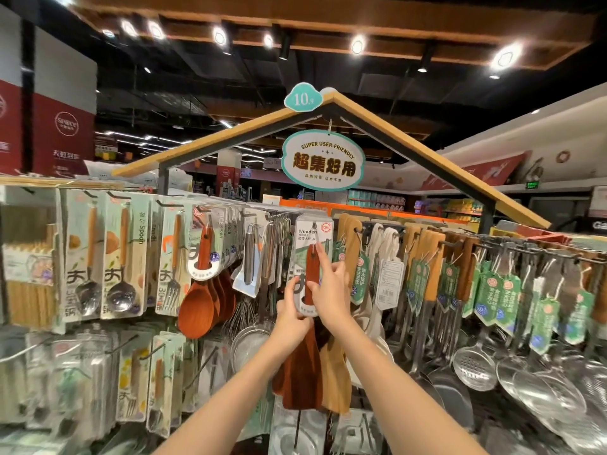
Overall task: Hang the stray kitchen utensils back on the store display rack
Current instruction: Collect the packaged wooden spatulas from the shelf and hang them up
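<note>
A carded wooden turner with a reddish-brown handle and a white card reading "Wooden Turner" hangs at the middle of the display rack. My left hand pinches the card's lower left edge. My right hand rests on the card from the right, index finger stretched up along the handle toward the hook at the card's top. The turner's dark blade hangs below my hands.
Carded spoons and a fork hang to the left, with red wooden rice spoons beside them. Light wooden spatulas, tagged ladles and steel skimmers crowd the right. A roof-shaped frame with a hanging sign stands above.
</note>
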